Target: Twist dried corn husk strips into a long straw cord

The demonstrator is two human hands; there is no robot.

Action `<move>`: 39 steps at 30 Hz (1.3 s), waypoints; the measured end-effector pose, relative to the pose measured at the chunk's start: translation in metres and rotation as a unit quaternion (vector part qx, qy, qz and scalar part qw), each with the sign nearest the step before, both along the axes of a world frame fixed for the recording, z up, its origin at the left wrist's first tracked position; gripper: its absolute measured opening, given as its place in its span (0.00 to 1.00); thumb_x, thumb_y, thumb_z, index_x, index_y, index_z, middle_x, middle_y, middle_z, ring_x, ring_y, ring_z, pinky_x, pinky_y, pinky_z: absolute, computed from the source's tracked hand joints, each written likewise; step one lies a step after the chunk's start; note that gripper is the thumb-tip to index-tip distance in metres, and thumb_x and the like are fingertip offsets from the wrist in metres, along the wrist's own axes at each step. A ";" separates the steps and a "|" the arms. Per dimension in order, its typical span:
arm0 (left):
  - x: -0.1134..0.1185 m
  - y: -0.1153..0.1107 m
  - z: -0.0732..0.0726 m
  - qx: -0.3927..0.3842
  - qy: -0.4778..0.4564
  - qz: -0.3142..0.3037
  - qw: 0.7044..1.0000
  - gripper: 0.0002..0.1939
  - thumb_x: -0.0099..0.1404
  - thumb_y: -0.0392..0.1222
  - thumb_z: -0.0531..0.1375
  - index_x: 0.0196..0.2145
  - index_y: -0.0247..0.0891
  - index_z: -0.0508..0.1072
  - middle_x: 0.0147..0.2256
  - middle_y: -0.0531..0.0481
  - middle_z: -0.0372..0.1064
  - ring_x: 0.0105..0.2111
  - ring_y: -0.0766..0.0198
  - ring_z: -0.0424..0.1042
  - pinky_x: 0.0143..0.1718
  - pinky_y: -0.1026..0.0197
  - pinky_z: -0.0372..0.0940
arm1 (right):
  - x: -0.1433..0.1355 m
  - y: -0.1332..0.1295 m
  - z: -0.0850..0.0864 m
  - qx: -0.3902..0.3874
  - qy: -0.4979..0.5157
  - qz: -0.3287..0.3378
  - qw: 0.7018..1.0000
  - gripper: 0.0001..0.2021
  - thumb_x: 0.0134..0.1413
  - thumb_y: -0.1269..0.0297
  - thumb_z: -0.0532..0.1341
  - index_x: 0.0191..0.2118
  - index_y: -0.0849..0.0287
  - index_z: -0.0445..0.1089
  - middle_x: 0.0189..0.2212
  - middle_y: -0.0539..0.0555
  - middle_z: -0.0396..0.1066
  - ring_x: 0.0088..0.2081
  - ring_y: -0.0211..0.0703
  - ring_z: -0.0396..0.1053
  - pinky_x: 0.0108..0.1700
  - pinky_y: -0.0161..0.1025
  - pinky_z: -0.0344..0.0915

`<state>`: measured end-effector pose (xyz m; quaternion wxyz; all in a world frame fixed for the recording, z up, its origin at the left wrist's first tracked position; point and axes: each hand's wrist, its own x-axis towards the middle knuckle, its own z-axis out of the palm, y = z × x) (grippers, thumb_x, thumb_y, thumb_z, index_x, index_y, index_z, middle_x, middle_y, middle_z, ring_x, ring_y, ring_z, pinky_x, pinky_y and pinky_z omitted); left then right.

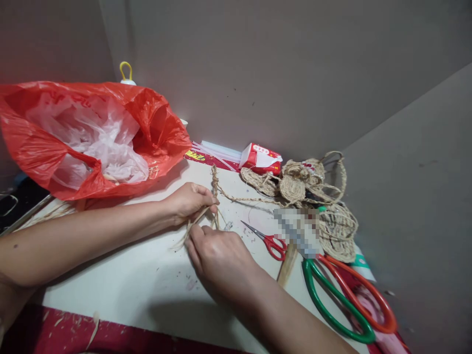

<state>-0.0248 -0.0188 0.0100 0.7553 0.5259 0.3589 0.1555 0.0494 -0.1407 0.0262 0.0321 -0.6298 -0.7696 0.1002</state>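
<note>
Near the middle of the white table, a braided straw cord (215,178) runs down toward my hands, and a thinner twisted length trails off to the right. My left hand (193,202) pinches the straw where the braid ends, thumb against fingers. Just below it, my right hand (219,250) is closed on loose straw strands (187,236), its fingertips partly hidden behind its back. Some strand ends stick out to the lower left. Small scissors with red handles (275,247) lie right of my right hand.
A red plastic bag (33,164) with white plastic inside stands at the left. Large scissors with green and orange handles (337,317) lie at right, beside a wooden handle (287,265). Woven straw pieces (293,189) and a red tissue pack (254,156) sit at the back, before grey walls.
</note>
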 end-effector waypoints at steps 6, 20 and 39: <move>-0.003 0.011 0.001 -0.032 -0.044 -0.019 0.998 0.05 0.56 0.30 0.59 0.23 0.30 0.71 0.16 0.54 0.67 0.09 0.79 0.46 0.11 0.69 0.37 | 0.041 0.011 0.015 0.204 0.401 -0.256 0.856 0.17 0.58 0.54 0.54 0.22 0.57 0.60 0.18 0.47 0.58 0.22 0.35 0.56 0.26 0.32 0.55; -0.002 0.005 -0.006 0.019 -0.051 -0.026 0.998 0.05 0.55 0.33 0.59 0.23 0.32 0.70 0.17 0.53 0.66 0.12 0.77 0.55 0.14 0.69 0.44 | 0.053 0.039 -0.016 -0.233 0.709 -0.245 0.619 0.14 0.49 0.55 0.63 0.28 0.62 0.64 0.15 0.39 0.48 0.15 0.25 0.38 0.13 0.23 0.35; -0.002 -0.006 -0.013 0.265 -0.045 -0.071 0.961 0.09 0.63 0.35 0.50 0.26 0.36 0.63 0.24 0.52 0.66 0.25 0.69 0.65 0.30 0.67 0.59 | 0.052 0.040 -0.022 -0.217 0.696 -0.259 0.633 0.19 0.49 0.49 0.62 0.22 0.60 0.61 0.11 0.38 0.45 0.12 0.25 0.36 0.11 0.24 0.36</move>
